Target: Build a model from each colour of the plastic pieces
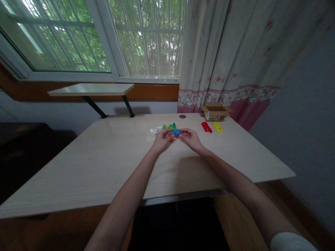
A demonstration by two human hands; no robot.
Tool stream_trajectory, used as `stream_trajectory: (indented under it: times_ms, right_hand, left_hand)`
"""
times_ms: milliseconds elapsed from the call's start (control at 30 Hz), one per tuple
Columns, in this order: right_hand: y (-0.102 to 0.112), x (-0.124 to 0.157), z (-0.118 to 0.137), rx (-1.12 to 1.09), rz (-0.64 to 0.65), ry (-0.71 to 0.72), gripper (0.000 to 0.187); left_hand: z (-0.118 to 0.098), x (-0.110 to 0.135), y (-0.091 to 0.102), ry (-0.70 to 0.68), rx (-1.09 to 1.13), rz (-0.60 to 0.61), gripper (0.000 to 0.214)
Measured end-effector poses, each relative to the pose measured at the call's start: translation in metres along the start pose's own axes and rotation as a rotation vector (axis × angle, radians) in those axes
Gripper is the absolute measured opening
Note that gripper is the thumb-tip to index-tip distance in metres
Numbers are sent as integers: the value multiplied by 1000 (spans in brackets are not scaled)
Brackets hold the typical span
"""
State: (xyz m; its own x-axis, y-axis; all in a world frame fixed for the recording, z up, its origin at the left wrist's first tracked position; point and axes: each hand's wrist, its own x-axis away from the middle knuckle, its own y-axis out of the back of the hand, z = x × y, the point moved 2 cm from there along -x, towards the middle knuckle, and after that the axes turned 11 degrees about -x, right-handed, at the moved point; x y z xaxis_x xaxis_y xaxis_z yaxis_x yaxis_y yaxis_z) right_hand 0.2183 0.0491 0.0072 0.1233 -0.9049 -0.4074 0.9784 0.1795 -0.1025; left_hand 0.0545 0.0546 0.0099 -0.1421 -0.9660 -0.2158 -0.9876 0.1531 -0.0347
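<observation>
Together, the left hand (162,140) and right hand (190,138) pinch a small blue plastic block (176,132), orange bits (171,140) showing beneath.

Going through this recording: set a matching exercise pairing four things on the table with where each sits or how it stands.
Things:
1. Blue plastic piece
2. Cardboard box
3. Red plastic piece
4. White crumpled material

Places and states:
A. Flaps open, at the far edge of the table
B. Between the left hand and right hand
C. Left of the green pieces
D. Beside the yellow plastic piece

Pairs: 1-B, 2-A, 3-D, 4-C
</observation>
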Motion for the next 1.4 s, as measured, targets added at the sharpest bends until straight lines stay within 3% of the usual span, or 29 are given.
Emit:
stream_trajectory:
  times_ms: [800, 1167, 1400]
  right_hand:
    - [-5, 2, 1, 40, -38, -22, 31]
    - [-5, 2, 1, 30, -46, 31, 33]
    - [-6, 4, 1, 26, -44, 20, 33]
  left_hand:
    - [2, 2, -3, 30, -7, 78, 42]
    - [-6, 3, -2, -10, -39, 6, 37]
    - [-7, 6, -4, -4, -37, 21, 37]
